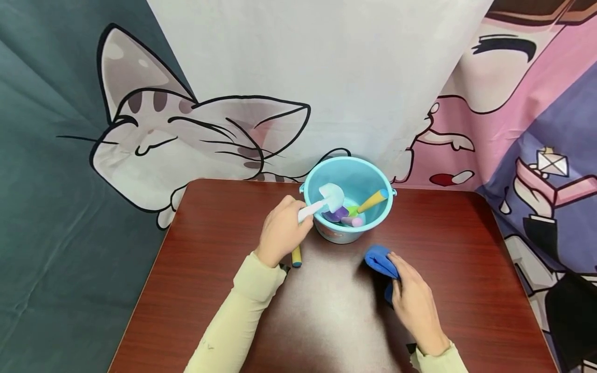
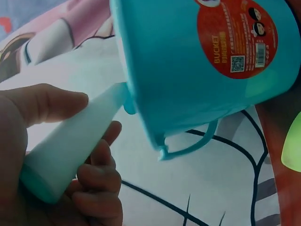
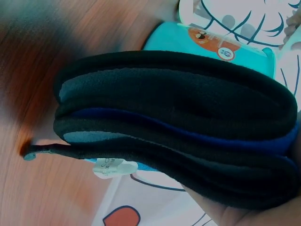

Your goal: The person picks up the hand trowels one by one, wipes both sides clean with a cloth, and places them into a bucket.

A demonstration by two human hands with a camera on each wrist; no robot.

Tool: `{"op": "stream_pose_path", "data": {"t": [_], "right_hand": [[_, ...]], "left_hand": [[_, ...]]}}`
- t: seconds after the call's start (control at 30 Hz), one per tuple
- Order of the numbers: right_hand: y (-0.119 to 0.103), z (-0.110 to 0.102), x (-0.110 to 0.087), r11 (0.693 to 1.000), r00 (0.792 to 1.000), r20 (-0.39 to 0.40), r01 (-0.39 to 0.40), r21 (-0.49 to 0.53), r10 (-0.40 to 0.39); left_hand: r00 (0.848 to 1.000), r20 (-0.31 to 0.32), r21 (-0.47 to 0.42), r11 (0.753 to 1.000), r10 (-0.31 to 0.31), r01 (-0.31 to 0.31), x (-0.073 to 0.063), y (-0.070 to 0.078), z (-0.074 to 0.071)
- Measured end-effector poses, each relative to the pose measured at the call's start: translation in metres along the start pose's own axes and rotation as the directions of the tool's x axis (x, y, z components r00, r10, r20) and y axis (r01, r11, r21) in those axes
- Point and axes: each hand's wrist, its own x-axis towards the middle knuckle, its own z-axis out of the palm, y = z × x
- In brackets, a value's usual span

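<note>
My left hand (image 1: 283, 231) grips the handle of a white and pale blue toy shovel (image 1: 332, 197), its blade over the mouth of a light blue toy bucket (image 1: 337, 236). In the left wrist view, thumb and curled fingers close round the shovel's tapered handle (image 2: 70, 146). Inside the bucket lie a yellow-handled toy tool (image 1: 371, 201), a purple piece (image 1: 337, 213) and a pink-ended handle (image 1: 353, 221). At the front right, my right hand (image 1: 416, 300) holds a folded blue fabric item (image 1: 381, 260); the right wrist view shows its layers with black edging (image 3: 169, 108).
A yellow handle with a blue end (image 1: 296, 257) lies on the brown table (image 1: 210, 248), partly behind my left hand. A bright green piece (image 2: 292, 146) shows at the left wrist view's edge. Behind the table hangs a printed cartoon cloth (image 1: 298, 62).
</note>
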Motion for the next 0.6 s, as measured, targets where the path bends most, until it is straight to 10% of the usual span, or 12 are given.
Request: {"op": "stream_pose_path", "data": {"t": [0.6], "right_hand": [[0.002, -0.001, -0.002, 1.000, 1.000, 0.010, -0.004, -0.004, 0.004]], "left_hand": [[0.998, 0.061, 0.307, 0.952, -0.023, 0.003, 0.055, 0.018, 0.033]]}}
